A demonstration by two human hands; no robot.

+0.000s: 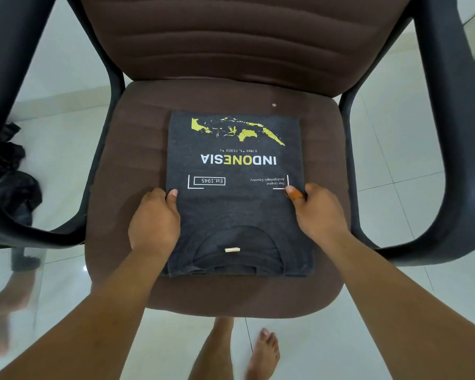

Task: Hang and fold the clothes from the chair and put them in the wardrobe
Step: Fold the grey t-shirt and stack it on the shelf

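A dark grey T-shirt [235, 204] lies folded into a neat rectangle on the brown seat of the chair [126, 149]. Its print faces up: a yellow map, the word INDONESIA and "Est.1945", upside down to me, with the collar nearest me. My left hand [154, 220] grips the shirt's left edge, thumb on top and fingers under the fabric. My right hand [320, 212] grips the right edge the same way; its thumb wears an orange wrap.
The chair has black armrests [447, 133] on both sides and a brown padded back. Dark crumpled cloth [11, 171] lies on the white tiled floor left of the chair. My bare feet [263, 355] stand just in front of the seat.
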